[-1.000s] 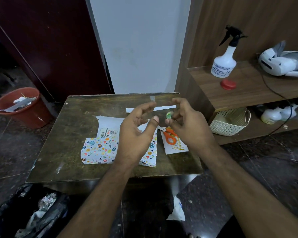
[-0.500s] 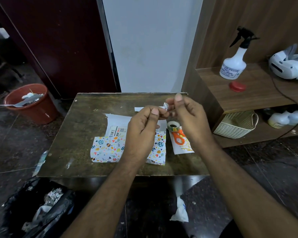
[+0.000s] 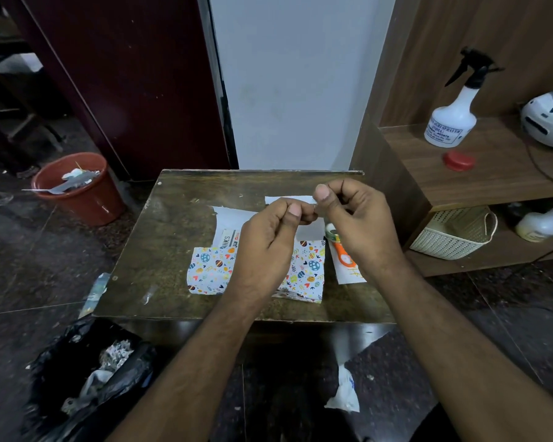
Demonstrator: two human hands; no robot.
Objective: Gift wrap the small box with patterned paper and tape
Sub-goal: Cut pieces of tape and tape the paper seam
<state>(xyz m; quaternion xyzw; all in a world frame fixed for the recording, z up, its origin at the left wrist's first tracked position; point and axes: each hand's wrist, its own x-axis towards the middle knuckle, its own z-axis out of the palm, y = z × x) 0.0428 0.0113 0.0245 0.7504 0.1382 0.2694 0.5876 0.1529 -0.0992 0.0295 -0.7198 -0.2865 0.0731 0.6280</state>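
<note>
My left hand [image 3: 268, 240] and my right hand [image 3: 355, 221] meet above the small brown table [image 3: 173, 224], their fingertips pinching a small clear piece of tape [image 3: 314, 208] between them. Under my hands lies the small box [image 3: 230, 239], partly covered by patterned paper [image 3: 209, 269] with coloured eggs and hearts; its printed label shows at the left. A tape roll [image 3: 332, 232] lies on the table just below my right hand, beside orange scissors [image 3: 344, 255] resting on a white card.
A white paper strip [image 3: 288, 199] lies at the table's back. A red bin [image 3: 77, 189] stands on the floor to the left, a black rubbish bag [image 3: 87, 378] at lower left. Shelves on the right hold a spray bottle [image 3: 454, 119], red lid [image 3: 458, 161] and white basket [image 3: 450, 232].
My hands were apart with spread fingers a second ago; they have come together and now pinch the tape piece between their fingertips. The tape roll lies on the table.
</note>
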